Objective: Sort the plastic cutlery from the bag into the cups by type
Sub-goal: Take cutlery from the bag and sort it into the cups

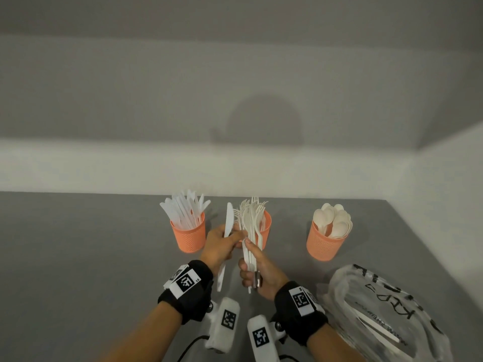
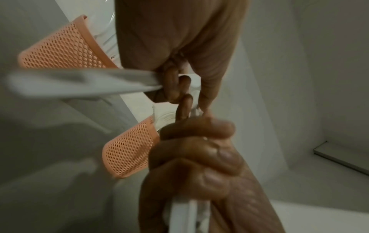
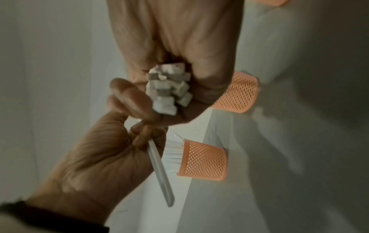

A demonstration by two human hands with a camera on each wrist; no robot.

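Observation:
Three orange mesh cups stand in a row: the knife cup on the left, the fork cup in the middle, the spoon cup on the right. My left hand pinches a single white knife, blade up, just in front of the gap between the knife and fork cups. My right hand grips a bundle of white forks upright, tines up, in front of the fork cup. In the right wrist view the bundle's handle ends stick out of my fist, and the knife hangs from the left hand.
A clear plastic bag with black lettering lies at the near right of the grey table, with a few white pieces still visible inside. A pale wall rises right behind the cups. The table's right edge runs just beyond the spoon cup and bag.

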